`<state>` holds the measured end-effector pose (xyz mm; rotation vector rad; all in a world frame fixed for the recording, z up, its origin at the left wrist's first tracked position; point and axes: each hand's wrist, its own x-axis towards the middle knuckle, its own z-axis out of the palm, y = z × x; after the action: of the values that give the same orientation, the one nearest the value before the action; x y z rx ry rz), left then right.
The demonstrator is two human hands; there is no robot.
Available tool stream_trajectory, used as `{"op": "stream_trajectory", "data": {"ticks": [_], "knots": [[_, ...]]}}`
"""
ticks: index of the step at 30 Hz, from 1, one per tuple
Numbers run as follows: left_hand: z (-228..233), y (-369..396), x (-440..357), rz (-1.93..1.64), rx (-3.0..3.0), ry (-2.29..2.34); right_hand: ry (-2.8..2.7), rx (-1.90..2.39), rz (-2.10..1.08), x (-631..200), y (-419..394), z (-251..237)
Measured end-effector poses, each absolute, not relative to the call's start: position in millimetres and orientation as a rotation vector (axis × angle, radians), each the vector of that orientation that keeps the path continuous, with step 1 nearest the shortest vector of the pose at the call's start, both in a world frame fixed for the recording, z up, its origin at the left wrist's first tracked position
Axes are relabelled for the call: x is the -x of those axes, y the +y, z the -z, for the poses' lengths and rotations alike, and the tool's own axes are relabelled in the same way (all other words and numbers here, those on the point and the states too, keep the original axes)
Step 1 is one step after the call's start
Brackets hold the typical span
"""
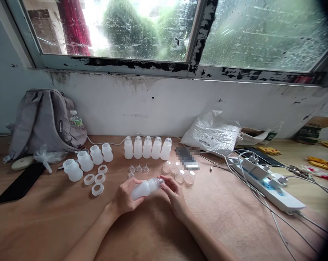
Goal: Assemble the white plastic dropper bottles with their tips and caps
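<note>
My left hand (pixel 125 197) holds a small white plastic bottle (pixel 142 189) tilted on its side above the wooden table (pixel 44 217). My right hand (pixel 174 193) pinches the clear cap (pixel 159 182) at the bottle's top end. Behind my hands stands a row of several capped bottles (pixel 147 148). To the left are several open bottle bodies (pixel 85 160) and white rings (pixel 96 179). Three small clear nipples (pixel 138 168) and several clear caps (pixel 179 173) lie just beyond my hands.
A grey backpack (pixel 44 121) with a water bottle leans at the back left, a black phone (pixel 21 183) in front of it. A white plastic bag (pixel 211 132) lies at the back right. A power strip (pixel 269 185) with chargers and cables covers the right side.
</note>
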<state>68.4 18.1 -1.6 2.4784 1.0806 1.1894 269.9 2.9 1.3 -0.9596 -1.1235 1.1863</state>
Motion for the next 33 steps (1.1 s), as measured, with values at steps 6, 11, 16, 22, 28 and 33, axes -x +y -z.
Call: {"op": "stream_trajectory", "data": {"ticks": [6, 11, 16, 22, 28, 33], "knots": [[-4.4, 16.0, -67.3, -1.188, -2.528, 1.053, -1.132, 0.945, -1.239, -269.4, 2.4, -1.8], [-4.0, 15.8, -67.8, -1.190, -2.522, 1.034, -1.125, 0.954, -1.291, -270.0, 2.2, -4.0], [1.6, 15.7, -71.4, -1.203, -2.481, 1.067, -1.129, 0.930, -1.275, -270.3, 3.7, -4.5], [1.2, 13.0, -81.1, -1.135, -2.399, 1.157, -1.159, 0.930, -1.234, -274.7, 6.7, -12.6], [-7.4, 9.1, -84.0, -0.968, -2.370, 1.061, -1.164, 0.954, -1.147, -279.5, 8.4, -18.2], [-8.5, 10.1, -81.9, -0.908, -2.278, 1.013, -1.201, 0.925, -1.119, -279.2, 6.4, -22.1]]}}
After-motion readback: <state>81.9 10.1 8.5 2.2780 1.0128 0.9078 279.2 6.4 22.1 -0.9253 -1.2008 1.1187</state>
